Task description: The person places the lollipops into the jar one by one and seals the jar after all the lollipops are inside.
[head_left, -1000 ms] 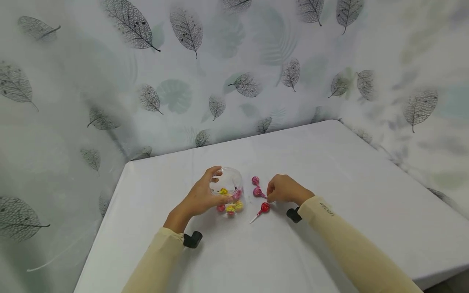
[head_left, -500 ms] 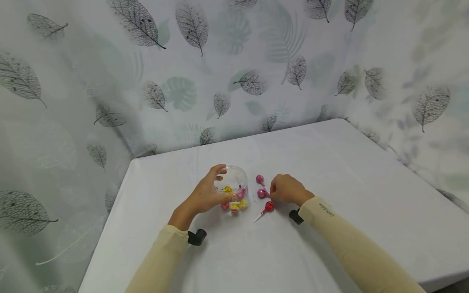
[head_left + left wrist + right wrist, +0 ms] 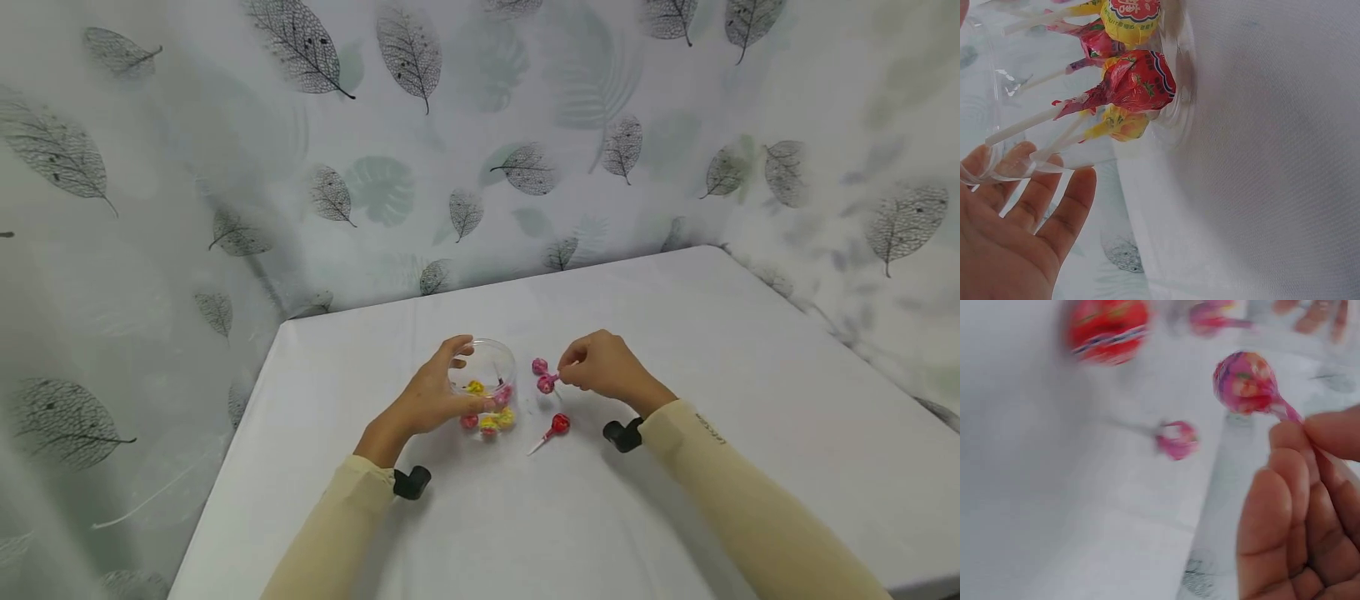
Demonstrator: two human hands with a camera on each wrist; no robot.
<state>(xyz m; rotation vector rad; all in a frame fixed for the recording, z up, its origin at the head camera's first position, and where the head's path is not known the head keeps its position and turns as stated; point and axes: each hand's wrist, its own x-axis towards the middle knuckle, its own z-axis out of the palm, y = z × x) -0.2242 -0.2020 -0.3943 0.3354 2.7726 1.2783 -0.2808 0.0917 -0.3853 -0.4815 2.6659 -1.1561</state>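
My left hand point(image 3: 431, 398) grips a clear plastic jar point(image 3: 513, 369) from its left side, thumb in front and fingers behind. Inside it are several wrapped lollipops, among them a red one point(image 3: 1141, 81) and a yellow-and-red one point(image 3: 1130, 24), sticks toward the jar's mouth. To the right of the jar, my right hand point(image 3: 609, 367) pinches a pink lollipop point(image 3: 1246, 384) near the top of its stick, its round head pointing toward the jar and raised over the table. Another pink lollipop point(image 3: 540, 366) lies just behind it. A red lollipop point(image 3: 560, 423) lies nearer me, white stick toward the front left.
A white cloth covers the table point(image 3: 675, 333). Behind and beside it hangs a leaf-printed curtain point(image 3: 465, 150), close along the table's back and side edges. Dark wrist mounts point(image 3: 412, 482) sit at both cuffs.
My right hand has lifted the pink lollipop from the table and drawn it slightly up and back. My left hand keeps its grip on the jar; the head view has shifted slightly.
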